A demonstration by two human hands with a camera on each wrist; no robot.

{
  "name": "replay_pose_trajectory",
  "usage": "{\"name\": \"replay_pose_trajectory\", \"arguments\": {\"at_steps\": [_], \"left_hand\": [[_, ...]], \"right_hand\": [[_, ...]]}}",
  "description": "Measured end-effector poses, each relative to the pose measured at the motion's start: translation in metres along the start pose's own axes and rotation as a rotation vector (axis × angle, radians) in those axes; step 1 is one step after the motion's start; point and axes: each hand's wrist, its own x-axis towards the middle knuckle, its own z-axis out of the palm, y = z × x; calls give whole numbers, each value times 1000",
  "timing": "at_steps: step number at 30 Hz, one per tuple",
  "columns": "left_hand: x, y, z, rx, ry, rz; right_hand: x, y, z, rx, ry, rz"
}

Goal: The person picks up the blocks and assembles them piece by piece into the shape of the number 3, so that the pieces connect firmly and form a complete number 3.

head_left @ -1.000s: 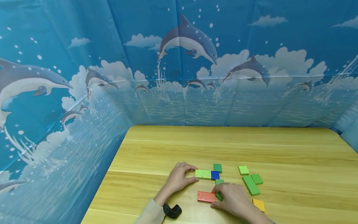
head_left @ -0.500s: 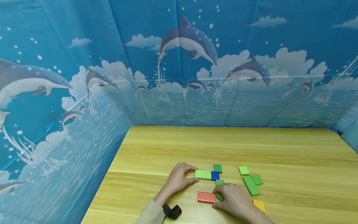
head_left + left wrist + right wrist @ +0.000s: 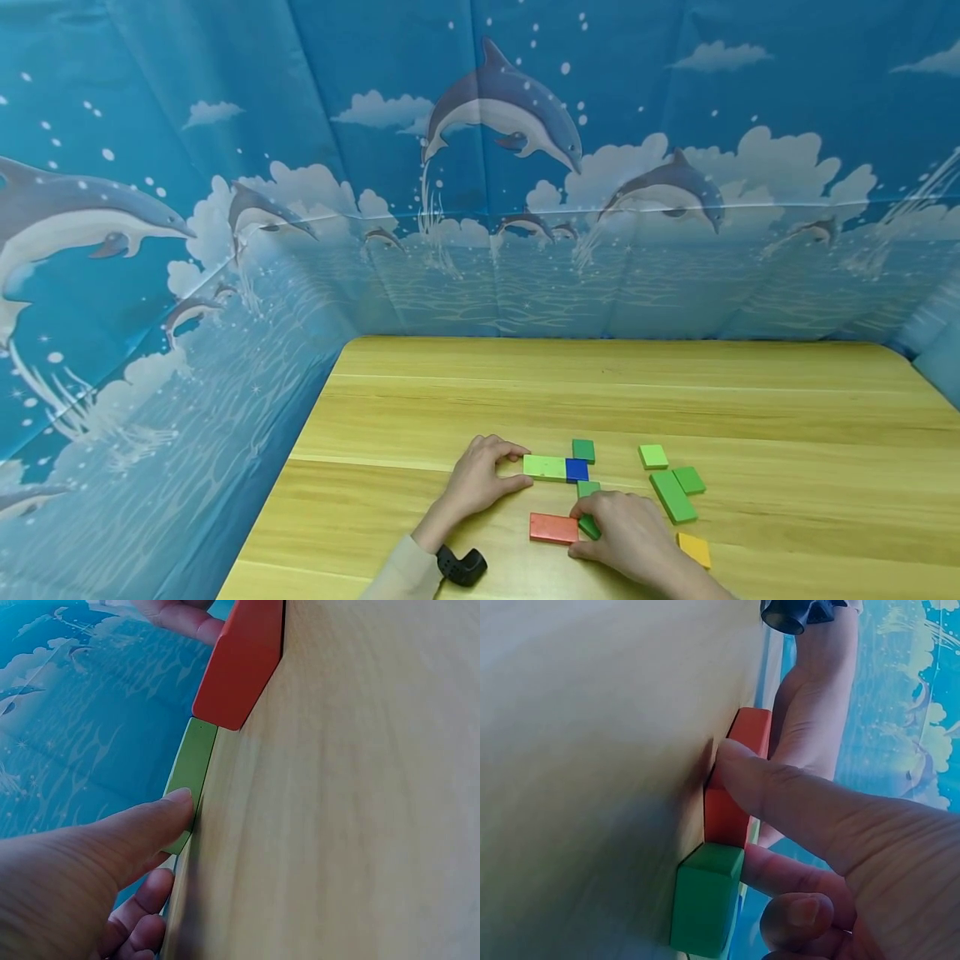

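Note:
My left hand pinches the left end of a flat light green block between thumb and fingers; in the left wrist view the thumb lies on that block's side. A blue square block touches its right end. Dark green and green square blocks sit above and below the blue one. Lower down, my right hand grips the right end of a red rectangular block, its thumb on the near side. Partly hidden by the right fingers is a darker green block, beside the red one.
To the right lie a light green square, a green rectangle, a green square and a yellow block. All rest on a wooden table. A dolphin-print curtain rises behind. My left wrist wears a black device.
My right hand has shifted very slightly to the right at the end of the red block. The left hand and the blocks look still.

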Motion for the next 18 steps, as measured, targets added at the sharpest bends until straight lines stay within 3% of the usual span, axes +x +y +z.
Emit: {"name": "replay_pose_trajectory", "arguments": {"at_steps": [10, 14, 18], "left_hand": [[0, 0, 0, -5, -1, 3], [-1, 0, 0, -9, -3, 3], [0, -1, 0, -6, -2, -1]], "right_hand": [[-18, 16, -22, 46, 32, 60], [-30, 34, -34, 55, -24, 179], [-46, 57, -44, 40, -85, 235]]}}
